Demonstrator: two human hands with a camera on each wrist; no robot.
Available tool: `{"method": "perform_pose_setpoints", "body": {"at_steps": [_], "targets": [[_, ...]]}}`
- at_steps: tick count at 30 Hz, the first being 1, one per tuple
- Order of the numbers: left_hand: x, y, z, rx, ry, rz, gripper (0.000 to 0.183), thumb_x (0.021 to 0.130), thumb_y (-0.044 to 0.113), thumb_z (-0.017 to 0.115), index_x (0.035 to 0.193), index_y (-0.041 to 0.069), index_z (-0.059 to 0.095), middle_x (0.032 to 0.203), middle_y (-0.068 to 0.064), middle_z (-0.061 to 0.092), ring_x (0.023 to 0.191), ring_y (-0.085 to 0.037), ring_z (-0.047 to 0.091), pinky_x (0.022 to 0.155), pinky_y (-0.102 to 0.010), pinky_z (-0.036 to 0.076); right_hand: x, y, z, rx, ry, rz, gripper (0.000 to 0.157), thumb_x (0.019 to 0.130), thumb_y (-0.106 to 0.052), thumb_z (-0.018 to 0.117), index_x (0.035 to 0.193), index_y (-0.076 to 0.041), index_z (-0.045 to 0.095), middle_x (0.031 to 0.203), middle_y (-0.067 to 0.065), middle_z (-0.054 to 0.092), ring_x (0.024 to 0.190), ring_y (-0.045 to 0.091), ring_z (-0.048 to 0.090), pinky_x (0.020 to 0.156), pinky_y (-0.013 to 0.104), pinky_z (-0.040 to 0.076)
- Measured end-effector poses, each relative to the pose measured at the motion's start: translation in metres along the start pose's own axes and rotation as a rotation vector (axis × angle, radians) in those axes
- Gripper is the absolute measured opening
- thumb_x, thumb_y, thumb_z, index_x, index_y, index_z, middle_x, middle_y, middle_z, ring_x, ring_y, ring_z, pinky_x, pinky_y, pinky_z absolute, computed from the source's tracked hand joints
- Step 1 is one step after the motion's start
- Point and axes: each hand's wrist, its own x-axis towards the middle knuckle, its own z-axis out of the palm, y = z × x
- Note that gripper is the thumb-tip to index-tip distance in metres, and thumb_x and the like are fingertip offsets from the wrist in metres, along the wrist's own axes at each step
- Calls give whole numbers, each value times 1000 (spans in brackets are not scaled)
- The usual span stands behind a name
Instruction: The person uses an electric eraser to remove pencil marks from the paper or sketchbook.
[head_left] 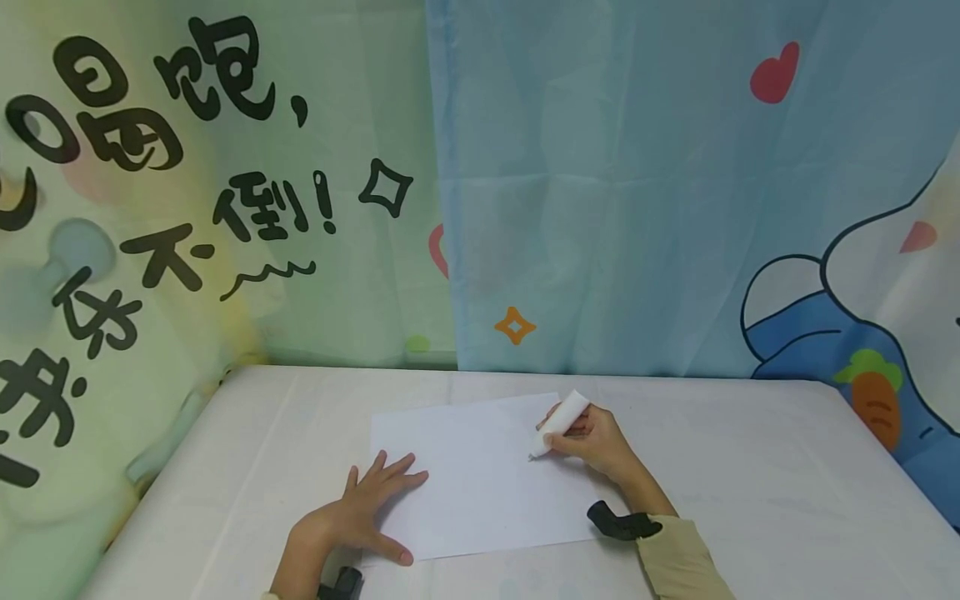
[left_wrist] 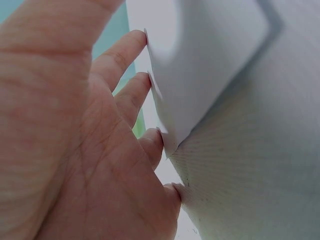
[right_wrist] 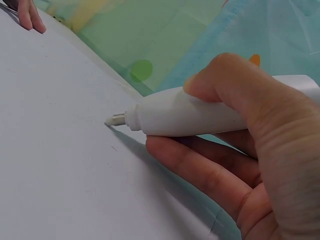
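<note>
A sheet of white paper (head_left: pixel 472 483) lies slightly turned on the white-covered table. On its left edge rests my left hand (head_left: pixel 363 510), fingers spread; the left wrist view shows the fingertips (left_wrist: pixel 142 80) along the paper's side near a corner. My right hand (head_left: pixel 603 446) grips a thick white electric eraser (head_left: pixel 564 421) over the sheet's upper right part. Seen from the right wrist, thumb and fingers pinch its barrel (right_wrist: pixel 195 112). Its narrow tip (right_wrist: pixel 116 119), with a metal sleeve, points down at the paper and seems to touch it. A faint small mark (right_wrist: pixel 114 148) shows near the tip.
Behind the table (head_left: pixel 300 400) hang a green curtain (head_left: pixel 352 292) with black lettering and a blue curtain (head_left: pixel 615 250) with cartoon prints. A black strap piece (head_left: pixel 622 523) sits at my right wrist, another dark piece (head_left: pixel 343 583) at the left.
</note>
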Motion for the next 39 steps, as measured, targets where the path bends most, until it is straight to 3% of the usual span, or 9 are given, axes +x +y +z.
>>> {"method": "perform_pose_setpoints", "body": {"at_steps": [9, 22, 27, 30, 34, 36, 39], "targets": [[1, -2, 1, -2, -2, 5, 99, 66, 33, 89, 148, 12, 39, 160, -19, 21, 145, -52, -1, 105, -75, -9, 0, 1, 0, -16, 32, 12, 39, 81, 5, 73, 113, 17, 53, 106, 34, 65, 89, 9, 70, 75, 19, 56], [1, -1, 0, -16, -4, 0, 100, 65, 34, 89, 148, 11, 40, 160, -19, 20, 145, -51, -2, 106, -74, -10, 0, 0, -1, -33, 1, 20, 37, 80, 4, 75, 109, 16, 56, 103, 33, 67, 87, 10, 70, 73, 21, 57], [1, 0, 0, -4, -4, -5, 100, 65, 34, 89, 148, 11, 40, 160, -19, 21, 145, -51, -2, 106, -74, -9, 0, 1, -1, -12, 95, -1, 36, 79, 5, 75, 109, 16, 57, 100, 27, 70, 86, 9, 70, 73, 20, 56], [1, 0, 0, 2, -3, -8, 99, 65, 33, 89, 148, 11, 40, 160, -19, 21, 145, -51, -1, 106, -74, -9, 1, 1, -1, 48, 193, 35, 37, 80, 7, 74, 110, 17, 56, 97, 15, 74, 84, 6, 70, 73, 19, 57], [0, 2, 0, 6, -3, -8, 99, 65, 33, 89, 148, 11, 40, 160, -19, 21, 145, -51, -1, 106, -75, -8, 3, 0, -1, 128, 263, 111, 40, 81, 7, 73, 114, 17, 53, 91, -4, 74, 84, 4, 70, 73, 21, 58], [-1, 2, -1, 3, -3, -6, 99, 65, 33, 89, 148, 11, 40, 160, -19, 21, 145, -52, -1, 106, -75, -8, 3, 0, 0, 138, 269, 135, 41, 81, 6, 73, 115, 16, 52, 92, -6, 74, 85, 3, 69, 74, 22, 58], [-1, 1, 0, 1, -3, -3, 100, 65, 33, 89, 148, 11, 40, 160, -19, 21, 145, -52, -1, 106, -75, -9, 3, 0, 0, 96, 264, 141, 42, 81, 3, 75, 116, 14, 54, 99, 4, 74, 87, 1, 68, 77, 19, 56]]}}
